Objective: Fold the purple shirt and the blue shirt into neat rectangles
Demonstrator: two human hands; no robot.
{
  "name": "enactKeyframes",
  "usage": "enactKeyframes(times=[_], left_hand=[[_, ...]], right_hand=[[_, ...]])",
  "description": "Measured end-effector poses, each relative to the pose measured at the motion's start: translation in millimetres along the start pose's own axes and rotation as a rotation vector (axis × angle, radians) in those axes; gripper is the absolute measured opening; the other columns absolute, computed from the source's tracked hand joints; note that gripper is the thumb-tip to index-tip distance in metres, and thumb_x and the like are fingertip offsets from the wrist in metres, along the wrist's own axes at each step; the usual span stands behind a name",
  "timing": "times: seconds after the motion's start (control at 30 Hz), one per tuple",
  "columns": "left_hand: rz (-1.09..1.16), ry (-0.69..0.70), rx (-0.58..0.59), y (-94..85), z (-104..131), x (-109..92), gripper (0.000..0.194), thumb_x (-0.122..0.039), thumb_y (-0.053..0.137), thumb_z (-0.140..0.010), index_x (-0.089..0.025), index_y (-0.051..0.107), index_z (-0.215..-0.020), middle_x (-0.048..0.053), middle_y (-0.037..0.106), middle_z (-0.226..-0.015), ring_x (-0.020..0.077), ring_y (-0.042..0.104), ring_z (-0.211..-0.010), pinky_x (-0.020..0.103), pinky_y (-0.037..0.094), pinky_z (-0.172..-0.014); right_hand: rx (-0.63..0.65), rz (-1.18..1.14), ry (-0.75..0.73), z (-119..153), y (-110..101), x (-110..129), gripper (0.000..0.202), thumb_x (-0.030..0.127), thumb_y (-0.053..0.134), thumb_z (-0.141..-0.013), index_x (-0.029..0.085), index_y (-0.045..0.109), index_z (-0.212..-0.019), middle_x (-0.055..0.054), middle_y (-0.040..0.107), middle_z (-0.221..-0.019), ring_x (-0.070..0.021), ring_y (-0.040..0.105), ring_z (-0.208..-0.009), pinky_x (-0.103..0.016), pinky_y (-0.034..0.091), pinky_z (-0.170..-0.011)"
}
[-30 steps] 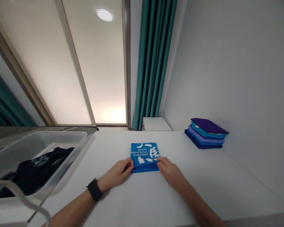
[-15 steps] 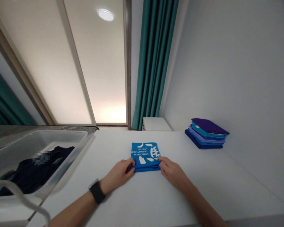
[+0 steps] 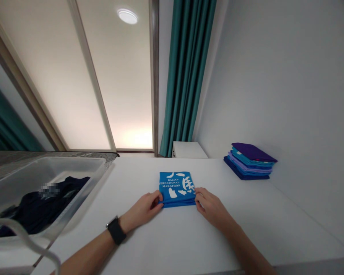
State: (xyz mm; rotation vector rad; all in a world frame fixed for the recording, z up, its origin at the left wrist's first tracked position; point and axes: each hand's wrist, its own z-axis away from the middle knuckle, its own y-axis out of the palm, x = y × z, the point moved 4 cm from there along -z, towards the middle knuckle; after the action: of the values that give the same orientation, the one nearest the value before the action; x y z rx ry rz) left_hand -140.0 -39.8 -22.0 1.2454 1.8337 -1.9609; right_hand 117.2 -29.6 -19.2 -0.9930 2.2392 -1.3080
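Note:
A blue cloth (image 3: 176, 187) with white print lies folded into a near-square on the white table. Its near edge shows several stacked layers. My left hand (image 3: 146, 208), below a black wristwatch, pinches the cloth's near left corner between thumb and fingers. At the near right corner, my right hand (image 3: 209, 206) has its thumb and fingertips closed on the cloth's edge. Both hands rest low against the tabletop.
A stack of folded purple and blue cloths (image 3: 250, 162) stands at the right by the wall. On the left, a translucent bin (image 3: 94, 168) holds dark clothing (image 3: 46, 206). A pale curved cable (image 3: 31, 244) crosses the lower left. Behind the table is a white cabinet (image 3: 189, 149).
My right hand has shifted slightly to the right along the cloth's edge, and more of the white print shows beside its fingers. My left hand has barely moved.

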Motion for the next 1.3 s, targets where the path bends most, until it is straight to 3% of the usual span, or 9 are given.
enactKeyframes(times=[0.27,0.37,0.47,0.67,0.77,0.87,1.0,1.13,1.3], left_hand=[[-0.047,0.009,0.017,-2.7,1,-7,0.009,-0.028,0.052,-0.088,-0.022,0.054,-0.094,-0.003,0.055,-0.072,0.0148,0.051,-0.068,0.025,0.037,-0.063],[-0.057,0.014,0.010,-2.1,1,-6,0.008,-0.028,0.052,-0.088,-0.022,0.053,-0.094,-0.003,0.055,-0.071,0.0152,0.052,-0.069,0.025,0.037,-0.063],[-0.069,0.033,0.024,-0.9,1,-6,0.008,-0.028,0.051,-0.089,-0.022,0.054,-0.093,-0.003,0.055,-0.073,0.0151,0.052,-0.069,0.025,0.037,-0.064],[-0.086,0.111,0.045,-7.1,2,-15,0.013,-0.031,0.050,-0.090,-0.021,0.058,-0.092,0.000,0.060,-0.078,0.0157,0.053,-0.071,0.026,0.039,-0.066],[-0.001,0.043,-0.059,-21.9,0,-5,0.023,-0.035,0.041,-0.094,-0.020,0.058,-0.097,-0.001,0.060,-0.072,0.0146,0.053,-0.065,0.026,0.039,-0.062],[0.026,-0.085,-0.234,-39.3,-2,20,0.027,-0.036,0.036,-0.095,-0.019,0.057,-0.101,-0.002,0.059,-0.066,0.0150,0.053,-0.060,0.026,0.039,-0.059],[-0.090,-0.062,-0.353,-48.0,-9,38,0.031,-0.034,0.037,-0.094,-0.017,0.059,-0.107,0.006,0.067,-0.087,0.0200,0.061,-0.079,0.034,0.049,-0.074],[-0.317,0.105,-0.316,-34.6,-29,16,0.040,-0.034,0.035,-0.097,-0.016,0.054,-0.128,0.013,0.059,-0.128,0.0250,0.053,-0.119,0.043,0.041,-0.103],[-0.528,0.136,-0.146,3.5,-63,-20,0.055,-0.044,0.035,-0.098,-0.009,0.042,-0.141,0.018,0.040,-0.150,0.0282,0.033,-0.140,0.043,0.029,-0.114]], right_hand=[[0.009,-0.117,0.197,0,-7,-3,0.021,0.006,0.047,-0.077,0.020,0.052,-0.092,-0.008,0.057,-0.094,-0.0218,0.059,-0.088,-0.037,0.053,-0.079],[0.033,-0.159,0.188,-3,-1,2,0.033,0.016,0.054,-0.082,0.018,0.053,-0.115,-0.014,0.057,-0.116,-0.0267,0.055,-0.109,-0.043,0.049,-0.093],[0.118,-0.169,0.147,-2,9,0,0.049,0.019,0.047,-0.090,0.024,0.044,-0.139,-0.012,0.045,-0.143,-0.0275,0.042,-0.131,-0.047,0.041,-0.106],[0.274,-0.306,0.137,10,20,-14,0.055,0.016,0.030,-0.096,0.027,0.033,-0.149,-0.004,0.025,-0.158,-0.0228,0.024,-0.144,-0.046,0.028,-0.116],[0.268,-0.455,0.243,12,18,-17,0.050,0.027,0.033,-0.098,0.027,0.035,-0.148,-0.002,0.025,-0.158,-0.0217,0.024,-0.144,-0.045,0.022,-0.119],[0.203,-0.604,0.406,8,21,-26,0.051,0.042,0.031,-0.100,0.023,0.040,-0.146,-0.006,0.033,-0.155,-0.0215,0.029,-0.142,-0.045,0.020,-0.119],[0.185,-0.688,0.541,-6,34,-46,0.064,0.056,0.031,-0.097,0.020,0.033,-0.149,-0.009,0.032,-0.155,-0.0221,0.027,-0.143,-0.044,0.017,-0.120],[0.215,-0.583,0.522,-36,47,-56,0.066,0.056,0.030,-0.096,0.017,0.033,-0.149,-0.009,0.026,-0.157,-0.0228,0.022,-0.145,-0.043,0.014,-0.120],[0.231,-0.288,0.294,-69,57,-34,0.054,0.037,0.027,-0.099,0.015,0.038,-0.147,-0.012,0.033,-0.154,-0.0233,0.029,-0.142,-0.047,0.021,-0.117]])
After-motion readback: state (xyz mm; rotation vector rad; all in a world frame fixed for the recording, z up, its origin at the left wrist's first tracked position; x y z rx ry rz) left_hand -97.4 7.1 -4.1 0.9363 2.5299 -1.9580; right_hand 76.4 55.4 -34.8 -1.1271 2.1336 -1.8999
